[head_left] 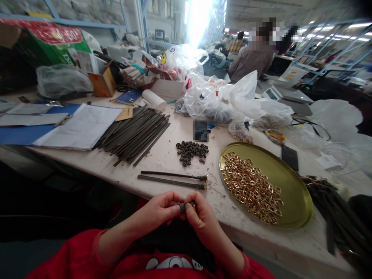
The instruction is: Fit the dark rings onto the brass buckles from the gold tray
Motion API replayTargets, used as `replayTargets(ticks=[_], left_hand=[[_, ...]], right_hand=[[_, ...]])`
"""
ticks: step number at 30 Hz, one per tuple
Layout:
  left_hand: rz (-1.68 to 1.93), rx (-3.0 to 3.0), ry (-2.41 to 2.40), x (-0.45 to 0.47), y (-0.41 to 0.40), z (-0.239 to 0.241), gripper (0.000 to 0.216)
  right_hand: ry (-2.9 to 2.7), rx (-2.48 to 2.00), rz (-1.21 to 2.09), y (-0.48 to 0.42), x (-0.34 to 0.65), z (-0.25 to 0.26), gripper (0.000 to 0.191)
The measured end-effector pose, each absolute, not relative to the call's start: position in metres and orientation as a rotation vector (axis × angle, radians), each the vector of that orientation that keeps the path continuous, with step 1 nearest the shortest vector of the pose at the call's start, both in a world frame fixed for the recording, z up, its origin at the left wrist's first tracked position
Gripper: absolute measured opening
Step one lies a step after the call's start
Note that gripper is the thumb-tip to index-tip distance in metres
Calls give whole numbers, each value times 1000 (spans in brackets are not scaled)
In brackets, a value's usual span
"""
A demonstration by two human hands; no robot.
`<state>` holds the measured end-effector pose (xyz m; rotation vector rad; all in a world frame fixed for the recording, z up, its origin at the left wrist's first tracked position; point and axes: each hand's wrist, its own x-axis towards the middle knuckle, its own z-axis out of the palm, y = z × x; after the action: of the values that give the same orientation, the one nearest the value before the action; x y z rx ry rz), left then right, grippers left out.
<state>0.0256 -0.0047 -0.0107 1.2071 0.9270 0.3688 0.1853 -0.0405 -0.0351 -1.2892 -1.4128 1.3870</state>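
Observation:
Just off the table's front edge, my left hand (165, 208) and my right hand (202, 215) meet, both closed in a pinch. Between their fingertips shows a short piece of dark strap (182, 208); the rest of it is hidden. A small orange-gold glint shows by the right fingers, too small to name. On the table beyond lie two dark straps (171, 182) with gold buckles at their right ends. Farther back is a heap of small dark loops (190, 152). To the right, gold buckles (250, 188) are piled on a round gold tray (299, 201).
Many long dark strips (139, 133) lie at left beside papers (80, 126) on a blue folder. Plastic bags (215, 100) and a scale (286, 97) stand at the back. More dark straps (334, 209) hang over the right edge. A person (252, 58) sits farther off.

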Motion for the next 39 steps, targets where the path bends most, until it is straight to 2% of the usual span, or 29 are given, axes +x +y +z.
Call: replayTargets(ticks=[5, 10, 25, 29, 33, 36, 39], left_hand=[[120, 1559, 927, 15, -4, 0, 29], [76, 1759, 971, 14, -10, 7, 28], [59, 2090, 1078, 27, -4, 1, 29], [-9, 2183, 1154, 31, 5, 4, 29], [-57, 2251, 1224, 31, 34, 5, 22], [44, 2402, 1189, 40, 60, -14, 15], [185, 2638, 1149, 50, 70, -45, 13]], right_hand=[[-1638, -1368, 1198, -51, 190, -31, 15], [-1784, -1335, 1214, -56, 191, -31, 33], [-1905, -1398, 915, -52, 191, -42, 39], [-1888, -1435, 791, -41, 188, -44, 36], [-1847, -1463, 753, -26, 200, -37, 22], [-1847, -1597, 598, -9, 214, -37, 14], [-1908, -1719, 361, 8, 225, -53, 17]])
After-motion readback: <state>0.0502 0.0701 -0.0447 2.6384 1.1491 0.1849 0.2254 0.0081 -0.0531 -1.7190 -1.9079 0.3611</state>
